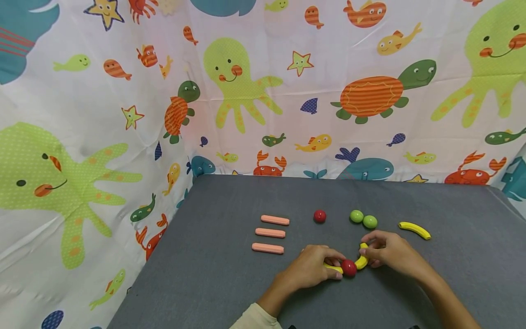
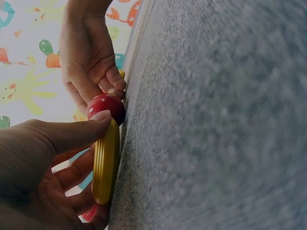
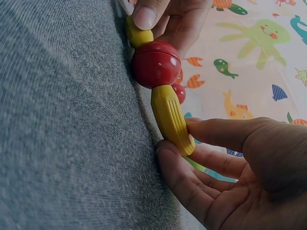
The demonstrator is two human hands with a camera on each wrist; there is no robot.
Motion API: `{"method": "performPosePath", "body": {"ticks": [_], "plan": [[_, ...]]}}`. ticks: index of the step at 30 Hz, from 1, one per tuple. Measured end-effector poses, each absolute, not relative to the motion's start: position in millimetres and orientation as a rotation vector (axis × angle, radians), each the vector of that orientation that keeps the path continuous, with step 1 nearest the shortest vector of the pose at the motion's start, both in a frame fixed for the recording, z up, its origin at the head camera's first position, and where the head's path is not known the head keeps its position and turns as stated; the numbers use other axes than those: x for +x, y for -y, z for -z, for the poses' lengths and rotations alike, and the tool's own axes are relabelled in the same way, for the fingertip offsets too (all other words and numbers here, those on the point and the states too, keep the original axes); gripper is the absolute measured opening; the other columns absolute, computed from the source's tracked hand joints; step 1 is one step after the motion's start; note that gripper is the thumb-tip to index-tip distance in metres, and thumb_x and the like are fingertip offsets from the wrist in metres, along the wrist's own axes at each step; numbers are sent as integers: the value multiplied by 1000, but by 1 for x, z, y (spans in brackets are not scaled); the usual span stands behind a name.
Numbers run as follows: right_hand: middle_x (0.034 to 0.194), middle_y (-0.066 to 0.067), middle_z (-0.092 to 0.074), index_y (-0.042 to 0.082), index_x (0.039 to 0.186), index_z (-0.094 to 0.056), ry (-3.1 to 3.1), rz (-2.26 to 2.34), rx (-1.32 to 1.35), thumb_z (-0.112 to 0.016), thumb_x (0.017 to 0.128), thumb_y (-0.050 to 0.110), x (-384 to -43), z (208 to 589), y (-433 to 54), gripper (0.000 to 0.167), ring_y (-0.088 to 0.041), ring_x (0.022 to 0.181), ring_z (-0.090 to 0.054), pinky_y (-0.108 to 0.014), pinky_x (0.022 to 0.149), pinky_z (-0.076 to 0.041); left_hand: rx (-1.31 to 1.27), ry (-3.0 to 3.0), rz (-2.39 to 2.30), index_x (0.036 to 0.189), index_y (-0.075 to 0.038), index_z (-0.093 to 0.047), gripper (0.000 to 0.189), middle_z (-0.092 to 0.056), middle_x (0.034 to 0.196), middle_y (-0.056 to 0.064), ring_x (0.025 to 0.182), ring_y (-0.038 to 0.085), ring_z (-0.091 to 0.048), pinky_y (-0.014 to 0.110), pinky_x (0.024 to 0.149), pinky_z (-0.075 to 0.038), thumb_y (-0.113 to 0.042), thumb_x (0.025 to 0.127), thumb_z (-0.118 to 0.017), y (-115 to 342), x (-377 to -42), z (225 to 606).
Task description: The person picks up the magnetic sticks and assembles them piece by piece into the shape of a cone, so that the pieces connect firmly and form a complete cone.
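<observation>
A glossy red ball [image 1: 349, 268] sits on the grey table between two toy bananas, their ends meeting it on either side. My left hand [image 1: 314, 267] pinches the left banana [image 2: 106, 165] between thumb and fingers, covering much of it in the head view. On the other side, my right hand [image 1: 390, 251] pinches the right banana [image 3: 171, 119] near its far end; this one curves up and away from the ball. In the right wrist view the ball touches both bananas.
Three pink sausage-like sticks [image 1: 269, 233] lie in a column left of the hands. Behind the hands are another red ball [image 1: 319, 216], two green balls [image 1: 363, 219] and a third banana [image 1: 415, 230]. A cloth [image 1: 255, 91] printed with sea animals hangs at the table's back and left.
</observation>
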State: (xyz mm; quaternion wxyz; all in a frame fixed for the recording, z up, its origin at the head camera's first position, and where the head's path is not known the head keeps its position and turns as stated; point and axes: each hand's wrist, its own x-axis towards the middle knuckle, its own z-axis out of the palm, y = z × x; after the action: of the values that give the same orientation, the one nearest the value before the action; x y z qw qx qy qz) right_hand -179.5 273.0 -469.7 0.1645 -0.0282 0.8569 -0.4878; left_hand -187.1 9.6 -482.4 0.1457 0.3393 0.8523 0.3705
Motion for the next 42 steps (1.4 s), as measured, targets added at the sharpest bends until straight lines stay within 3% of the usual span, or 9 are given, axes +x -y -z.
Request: {"method": "performPosePath", "body": {"ticks": [12,19,26,35,42], "plan": [[91,-5,-71,-3,130,-65,-2526,1280,-66,-76,100,30,-181,471,-273,46,-22,79,-70,-34,71,-60,900,-2379,-1151,128,-15,-77,44,-75,101,-13,92,-8,-63,14,88,-50,-15,86,-90,0,-198,480],[88,-6,-68,-2,132,-64,-2573,1232,-67,-76,99,30,-178,467,-272,47,-22,76,-67,-36,66,-60,891,-2376,-1131,128,-11,-77,47,-75,107,-6,94,-3,-63,16,87,-51,-10,84,-91,11,-204,474],[86,-6,-67,0,142,-57,-2537,1146,16,-78,95,45,-174,462,-264,68,-24,65,-66,-41,58,-60,849,-2424,-1097,122,-10,-79,41,-75,109,-6,95,0,-64,17,87,-52,-7,83,-91,22,-210,473],[86,-9,-68,-4,148,-48,-2525,1203,17,-83,93,36,-173,464,-257,77,-25,64,-68,-41,59,-61,842,-2388,-1095,109,-10,-82,27,-73,97,-8,84,-1,-62,16,78,-52,-4,84,-89,24,-211,472],[84,-9,-67,-5,147,-49,-2545,1218,36,-82,93,27,-174,466,-256,71,-23,67,-68,-39,61,-62,893,-2356,-1056,106,-11,-83,23,-73,93,-11,79,-4,-60,15,75,-52,-5,84,-89,22,-208,472]]}}
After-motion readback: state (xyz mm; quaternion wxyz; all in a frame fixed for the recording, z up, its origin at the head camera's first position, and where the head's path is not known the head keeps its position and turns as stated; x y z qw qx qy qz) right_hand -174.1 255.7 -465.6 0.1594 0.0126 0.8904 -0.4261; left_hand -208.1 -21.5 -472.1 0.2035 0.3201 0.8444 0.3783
